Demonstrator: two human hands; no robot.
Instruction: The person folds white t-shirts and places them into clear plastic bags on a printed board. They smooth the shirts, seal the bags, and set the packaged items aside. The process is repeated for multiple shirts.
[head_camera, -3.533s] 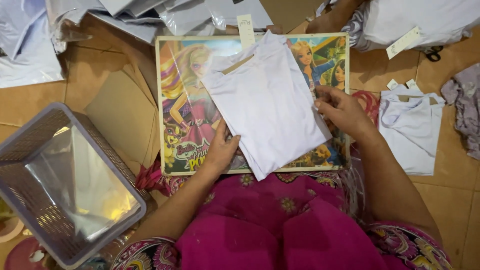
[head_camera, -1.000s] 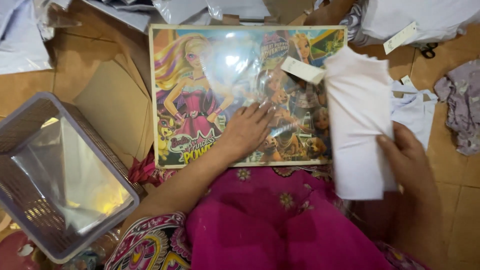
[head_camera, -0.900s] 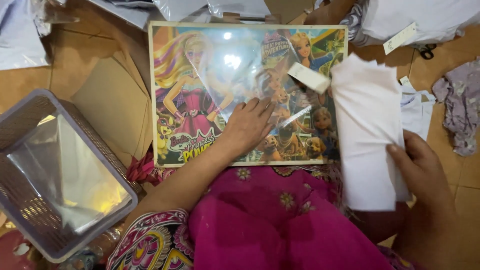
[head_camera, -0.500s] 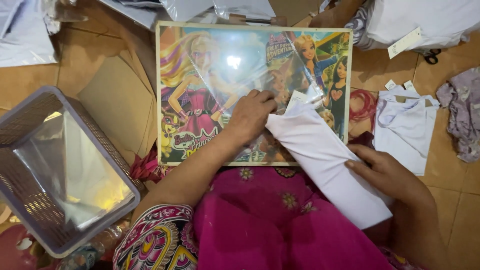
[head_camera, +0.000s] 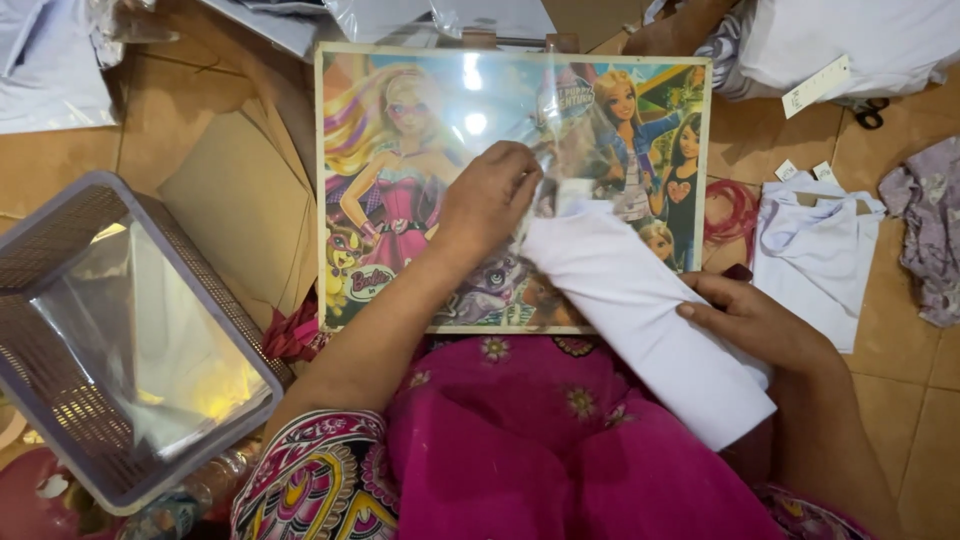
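On a glossy cartoon picture board (head_camera: 400, 180), the left hand (head_camera: 490, 195) pinched the mouth of a clear, crinkly plastic bag (head_camera: 520, 110). The right hand (head_camera: 755, 320), fingers curled, gripped a smooth white folded garment (head_camera: 640, 310) angled across the board's lower right corner. A lilac mesh basket (head_camera: 60, 260) sat left of the board.

A clear plastic bag (head_camera: 520, 110) is lying on the colourful cartoon board (head_camera: 400, 180); shiny grey plastic packages (head_camera: 400, 15) are piling up behind, with white paper tags (head_camera: 818, 85) sitting off right.
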